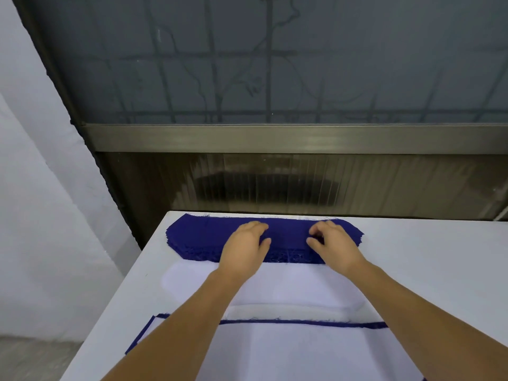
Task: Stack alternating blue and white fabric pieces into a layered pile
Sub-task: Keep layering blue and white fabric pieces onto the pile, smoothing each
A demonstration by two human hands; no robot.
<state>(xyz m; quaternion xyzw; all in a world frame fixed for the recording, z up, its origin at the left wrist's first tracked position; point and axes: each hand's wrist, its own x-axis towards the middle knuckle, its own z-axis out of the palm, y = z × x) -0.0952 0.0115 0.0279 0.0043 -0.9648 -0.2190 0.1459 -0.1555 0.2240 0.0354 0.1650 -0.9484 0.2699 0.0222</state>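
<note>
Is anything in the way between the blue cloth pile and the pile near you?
Nothing upright blocks it. Both hands rest on the dark blue fabric stack; only a flat white fabric stack lies between it and the near layered blue-and-white pile.

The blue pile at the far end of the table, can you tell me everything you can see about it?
The blue pile is a stack of many thin, deep-blue fabric pieces, long with angled-off corners. Its edges are frayed, and the layers show along the near side. It lies flat near the far edge of the white table, just beyond a stack of white pieces. The left hand and the right hand both rest on top of it with fingers curled; whether they pinch the top piece is unclear.
</note>
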